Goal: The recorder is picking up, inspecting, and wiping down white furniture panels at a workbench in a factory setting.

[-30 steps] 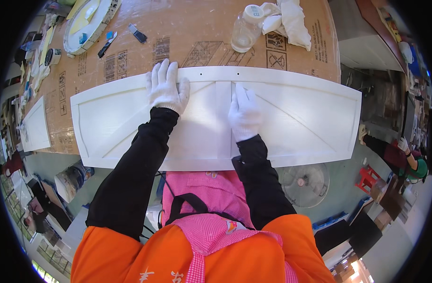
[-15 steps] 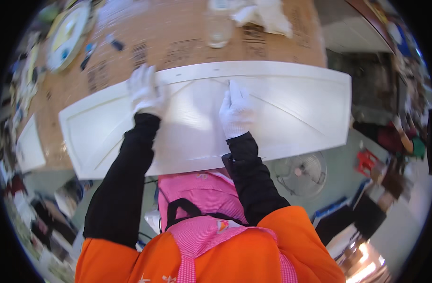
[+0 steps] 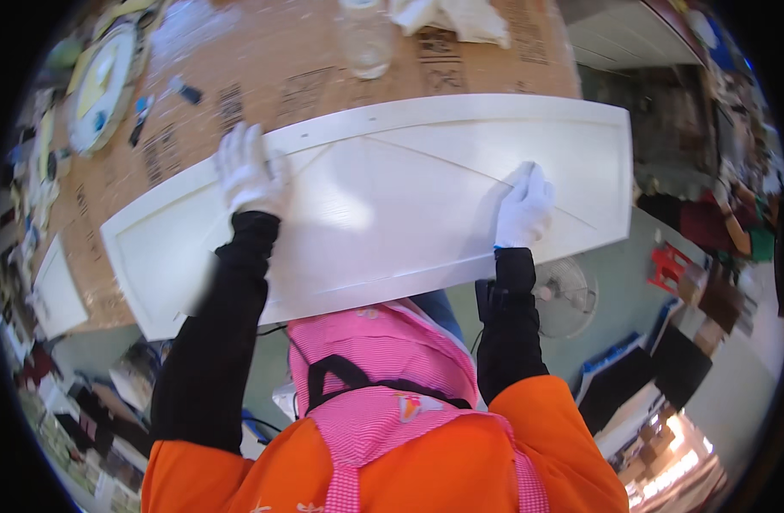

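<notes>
A long white panel [image 3: 392,214] with a raised border and thin diagonal lines lies across the table in front of me. My left hand [image 3: 252,175], in a white glove, rests on its far border at the left, fingers stretched out. Toward the panel's right end is my gloved right hand [image 3: 526,208], beside a diagonal line. Its fingers are bent and pressed together against the surface; whatever they may hold is hidden.
Brown cardboard [image 3: 281,51] covers the table. Beyond the panel stand a clear bottle [image 3: 366,43] and a white cloth [image 3: 456,19]. A round white tray [image 3: 105,90] and a small brush [image 3: 141,118] lie far left. A fan [image 3: 565,297] stands near my right arm.
My right hand has slid to the right along the panel, from its middle toward the right end. The left hand stays on the far border, and the whole view has shifted slightly.
</notes>
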Demonstrator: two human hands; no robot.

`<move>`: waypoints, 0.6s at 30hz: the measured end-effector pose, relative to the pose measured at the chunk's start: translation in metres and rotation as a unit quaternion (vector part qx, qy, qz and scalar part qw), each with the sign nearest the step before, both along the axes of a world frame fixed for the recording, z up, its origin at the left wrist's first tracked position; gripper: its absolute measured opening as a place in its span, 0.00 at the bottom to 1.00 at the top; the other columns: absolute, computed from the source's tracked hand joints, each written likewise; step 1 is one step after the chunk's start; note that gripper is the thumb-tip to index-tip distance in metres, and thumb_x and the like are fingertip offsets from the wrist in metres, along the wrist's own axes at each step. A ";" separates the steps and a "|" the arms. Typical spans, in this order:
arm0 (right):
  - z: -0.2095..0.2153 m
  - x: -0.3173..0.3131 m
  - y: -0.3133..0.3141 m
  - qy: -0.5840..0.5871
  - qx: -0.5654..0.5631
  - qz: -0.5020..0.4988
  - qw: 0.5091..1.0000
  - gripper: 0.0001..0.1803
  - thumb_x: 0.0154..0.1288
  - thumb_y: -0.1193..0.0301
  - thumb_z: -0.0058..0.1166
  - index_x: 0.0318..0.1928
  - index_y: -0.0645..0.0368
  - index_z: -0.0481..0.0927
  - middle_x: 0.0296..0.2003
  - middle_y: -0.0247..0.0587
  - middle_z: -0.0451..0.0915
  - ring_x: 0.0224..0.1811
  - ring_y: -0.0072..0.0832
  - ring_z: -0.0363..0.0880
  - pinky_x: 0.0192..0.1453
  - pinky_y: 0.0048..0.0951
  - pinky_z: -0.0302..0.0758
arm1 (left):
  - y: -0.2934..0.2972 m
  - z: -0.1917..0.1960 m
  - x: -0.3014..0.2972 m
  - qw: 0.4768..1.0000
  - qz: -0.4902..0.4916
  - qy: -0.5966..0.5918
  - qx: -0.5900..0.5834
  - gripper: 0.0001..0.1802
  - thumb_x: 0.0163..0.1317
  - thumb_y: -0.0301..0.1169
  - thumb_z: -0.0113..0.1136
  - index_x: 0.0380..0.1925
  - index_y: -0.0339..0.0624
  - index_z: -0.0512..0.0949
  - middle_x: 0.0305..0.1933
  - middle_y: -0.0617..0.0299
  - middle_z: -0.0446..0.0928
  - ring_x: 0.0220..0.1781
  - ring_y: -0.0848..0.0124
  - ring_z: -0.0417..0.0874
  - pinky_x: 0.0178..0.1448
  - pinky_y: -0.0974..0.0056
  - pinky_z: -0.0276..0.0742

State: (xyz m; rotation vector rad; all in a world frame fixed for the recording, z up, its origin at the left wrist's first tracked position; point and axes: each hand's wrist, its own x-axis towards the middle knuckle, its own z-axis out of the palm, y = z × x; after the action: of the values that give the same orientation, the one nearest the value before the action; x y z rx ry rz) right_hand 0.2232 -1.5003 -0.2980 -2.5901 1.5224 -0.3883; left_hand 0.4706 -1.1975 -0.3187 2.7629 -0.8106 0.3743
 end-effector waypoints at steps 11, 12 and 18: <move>-0.010 0.098 0.104 -0.203 0.125 0.306 0.922 0.16 0.67 0.74 0.57 0.55 0.59 0.82 0.37 0.49 0.81 0.36 0.45 0.81 0.38 0.37 0.77 | -0.002 0.013 -0.006 0.999 0.022 0.039 -0.012 0.29 0.64 0.45 0.56 0.61 0.42 0.73 0.70 0.47 0.69 0.74 0.47 0.64 0.78 0.40 0.52; -0.011 0.099 0.100 -0.213 0.135 0.353 0.901 0.16 0.67 0.74 0.57 0.55 0.59 0.82 0.38 0.49 0.82 0.37 0.44 0.82 0.39 0.37 0.78 | -0.003 0.012 -0.006 0.999 0.020 0.035 -0.019 0.29 0.64 0.45 0.56 0.61 0.41 0.73 0.70 0.47 0.69 0.74 0.47 0.64 0.78 0.40 0.53; -0.002 0.113 0.095 -0.113 0.130 0.404 0.898 0.16 0.67 0.73 0.57 0.55 0.55 0.82 0.39 0.46 0.82 0.39 0.44 0.83 0.42 0.37 0.79 | -0.004 0.013 -0.006 0.999 0.022 0.029 -0.025 0.29 0.63 0.45 0.57 0.61 0.41 0.74 0.69 0.46 0.70 0.73 0.47 0.66 0.78 0.40 0.53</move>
State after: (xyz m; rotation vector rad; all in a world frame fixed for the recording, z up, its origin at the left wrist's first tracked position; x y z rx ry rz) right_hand 0.3366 -1.4057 -0.3000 -2.5536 0.3130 -0.3331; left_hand 0.4645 -1.2017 -0.3059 2.7364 -0.7177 0.3175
